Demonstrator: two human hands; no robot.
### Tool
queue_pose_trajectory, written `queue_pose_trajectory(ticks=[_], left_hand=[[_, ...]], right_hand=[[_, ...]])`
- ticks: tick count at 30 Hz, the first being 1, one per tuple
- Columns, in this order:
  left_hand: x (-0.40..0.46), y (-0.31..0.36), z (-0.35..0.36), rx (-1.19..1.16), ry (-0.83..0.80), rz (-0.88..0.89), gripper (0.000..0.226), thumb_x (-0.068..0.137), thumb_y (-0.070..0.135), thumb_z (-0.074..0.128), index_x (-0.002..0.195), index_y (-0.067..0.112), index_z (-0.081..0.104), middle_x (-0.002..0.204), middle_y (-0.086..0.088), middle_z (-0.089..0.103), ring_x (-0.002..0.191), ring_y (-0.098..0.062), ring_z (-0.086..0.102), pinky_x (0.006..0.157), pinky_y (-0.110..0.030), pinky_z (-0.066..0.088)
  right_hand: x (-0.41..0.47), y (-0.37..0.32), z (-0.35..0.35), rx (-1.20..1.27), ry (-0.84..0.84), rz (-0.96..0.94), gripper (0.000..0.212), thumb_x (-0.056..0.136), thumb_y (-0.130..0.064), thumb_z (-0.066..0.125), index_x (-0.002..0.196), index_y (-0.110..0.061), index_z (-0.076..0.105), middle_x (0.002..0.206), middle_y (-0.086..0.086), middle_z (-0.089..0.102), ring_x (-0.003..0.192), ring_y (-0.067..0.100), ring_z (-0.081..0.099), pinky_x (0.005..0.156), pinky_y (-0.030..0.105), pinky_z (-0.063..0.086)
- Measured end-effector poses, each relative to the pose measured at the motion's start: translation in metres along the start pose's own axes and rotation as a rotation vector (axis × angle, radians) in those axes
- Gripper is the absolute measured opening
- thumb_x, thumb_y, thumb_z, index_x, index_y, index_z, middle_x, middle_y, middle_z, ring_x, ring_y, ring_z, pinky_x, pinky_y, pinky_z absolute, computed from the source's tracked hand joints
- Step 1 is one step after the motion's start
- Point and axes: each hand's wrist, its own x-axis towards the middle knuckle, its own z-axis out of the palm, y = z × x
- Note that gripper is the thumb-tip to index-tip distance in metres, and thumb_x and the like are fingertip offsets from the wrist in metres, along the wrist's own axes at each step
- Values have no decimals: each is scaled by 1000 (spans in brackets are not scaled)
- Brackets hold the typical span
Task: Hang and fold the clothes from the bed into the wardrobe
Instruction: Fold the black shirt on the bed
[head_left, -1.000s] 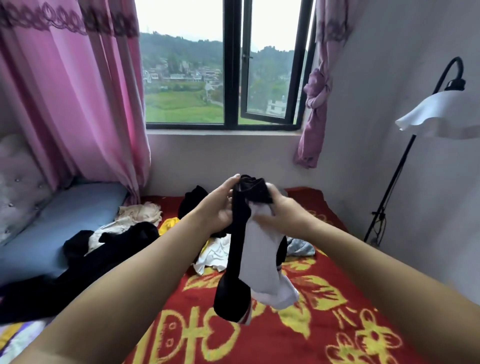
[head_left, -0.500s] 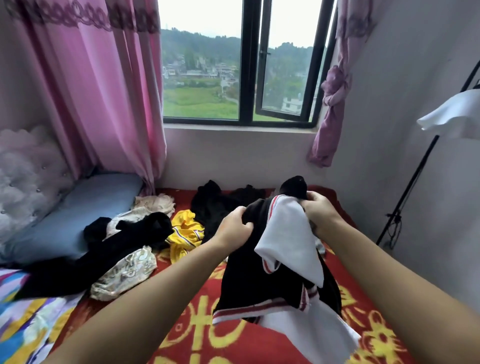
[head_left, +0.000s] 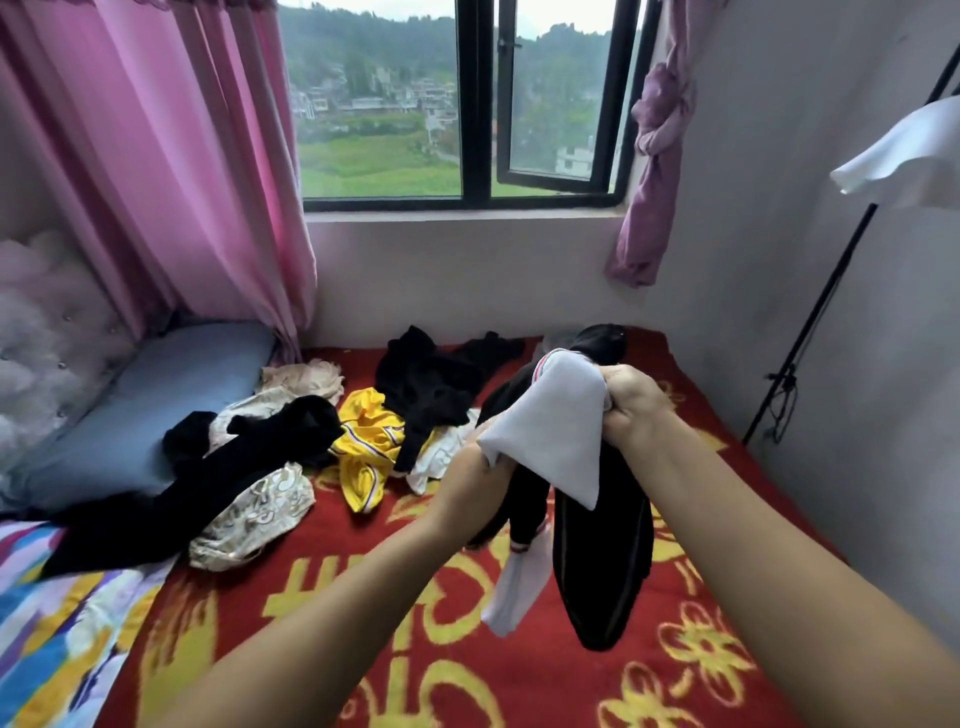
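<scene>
Both hands hold a black-and-white garment (head_left: 556, 441) up above the bed (head_left: 467, 670). My left hand (head_left: 467, 483) grips its lower left white edge. My right hand (head_left: 631, 405) clutches its upper right corner. Black parts and a white sleeve with a red stripe hang down below my hands. More clothes lie on the red and yellow blanket: a yellow garment (head_left: 366, 447), a black pile (head_left: 426, 384), a long black garment (head_left: 208, 483) and a cream patterned garment (head_left: 249, 514). No wardrobe is in view.
A blue pillow (head_left: 156, 400) and a tufted headboard (head_left: 47, 338) are at the left. Pink curtains (head_left: 171, 171) hang beside the window (head_left: 467, 98). A floor lamp (head_left: 841, 270) with a white shade stands at the right by the wall.
The view has tilted down and left. My hands have drawn closer together, bunching the garment; its white part is now stretched between them and the black part hangs narrower.
</scene>
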Motion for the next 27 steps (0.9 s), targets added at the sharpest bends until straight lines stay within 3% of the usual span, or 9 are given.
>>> queue_pose_trajectory(ticks=[2, 4, 8, 12, 14, 16, 21, 23, 27], left_hand=[[16, -3, -11, 40, 151, -64, 27, 76, 28, 43, 70, 6, 58, 65, 7, 56, 62, -5, 45, 57, -37, 39], [28, 2, -30, 74, 226, -26, 30, 76, 28, 43, 78, 5, 62, 72, 4, 61, 68, -9, 52, 63, -30, 43], [40, 34, -51, 190, 39, 190, 23, 73, 4, 51, 82, 16, 68, 72, 13, 64, 67, 9, 55, 65, -10, 42], [38, 59, -33, 183, -149, 188, 20, 69, -1, 60, 75, 18, 58, 52, 14, 53, 47, 4, 42, 50, -11, 33], [38, 64, -33, 72, -135, 131, 17, 73, 2, 60, 78, 18, 55, 55, 10, 54, 46, 2, 42, 48, -12, 33], [37, 58, -41, -87, -149, 9, 14, 84, 6, 66, 92, 13, 56, 66, 1, 62, 55, -3, 52, 55, -15, 42], [3, 4, -36, -66, -381, -190, 22, 87, 14, 69, 108, 14, 63, 96, 4, 71, 90, -3, 65, 81, -23, 52], [-8, -19, -32, 56, -321, -199, 6, 90, 19, 64, 94, 17, 68, 83, 9, 67, 78, 1, 61, 76, -23, 49], [-7, -36, -44, 74, -77, -183, 52, 81, 57, 53, 85, 6, 65, 74, -15, 60, 73, -15, 51, 66, -44, 47]], right_hand=[[-5, 1, 4, -12, -34, -17, 29, 74, 17, 43, 100, 9, 54, 68, 18, 49, 48, 22, 52, 43, 24, 47], [-10, -3, 0, -164, 29, -126, 43, 90, 9, 44, 133, 3, 43, 102, 17, 57, 78, 27, 64, 65, 35, 54], [-67, -15, -8, -975, -92, -400, 90, 92, -39, 61, 154, -27, -4, 155, 4, 25, 141, 20, 29, 109, 31, 28], [-98, 6, 14, -1046, -490, -416, 104, 84, -29, 72, 151, -39, -7, 127, -21, 46, 118, 2, 49, 93, 16, 39], [-89, 23, 15, -998, -445, -448, 70, 83, -20, 71, 144, -29, 37, 111, -17, 62, 99, 3, 60, 79, 15, 46], [-83, 26, 12, -917, -307, -461, 18, 87, -18, 66, 105, -15, 70, 87, -5, 67, 76, 7, 59, 66, 20, 44], [-75, 13, 3, -503, -136, -350, 13, 88, -9, 63, 79, -15, 69, 77, 2, 70, 75, 17, 66, 73, 31, 52], [-71, 4, -4, -355, -105, -338, 16, 90, -5, 59, 80, -15, 67, 70, -1, 70, 66, 13, 66, 64, 24, 53], [-67, -4, -34, -540, -74, -326, 17, 90, -1, 54, 83, -12, 64, 71, 0, 68, 62, 13, 64, 61, 25, 50]])
